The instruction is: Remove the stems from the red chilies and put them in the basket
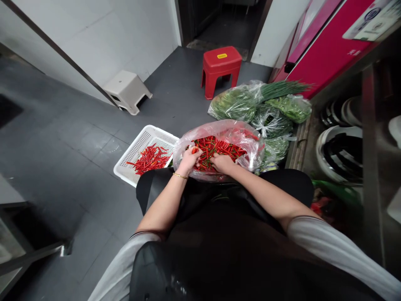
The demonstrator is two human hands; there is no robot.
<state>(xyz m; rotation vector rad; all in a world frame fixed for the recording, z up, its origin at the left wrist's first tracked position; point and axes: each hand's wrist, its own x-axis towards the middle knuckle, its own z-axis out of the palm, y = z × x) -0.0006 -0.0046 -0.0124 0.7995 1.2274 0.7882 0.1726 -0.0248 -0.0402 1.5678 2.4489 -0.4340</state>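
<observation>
A clear plastic bag (219, 126) lies open before my knees, filled with red chili peppers (230, 148) that have green stems. My left hand (189, 159) is closed around some red chilies at the bag's left side. Over the chilies inside the bag, my right hand (223, 163) has its fingers bent down and pressed together; whatever they pinch is hidden. To the left, touching the bag, stands a white perforated basket (125, 167) with a heap of red chilies (150, 159) in it, mostly without visible green stems.
Bags of green vegetables (233, 102) and a bunch of long green stalks (283, 90) lie behind the bag. Farther back are a red stool (221, 62) and a grey-white stool (127, 90). At right, a shelf holds a white bucket (322, 150).
</observation>
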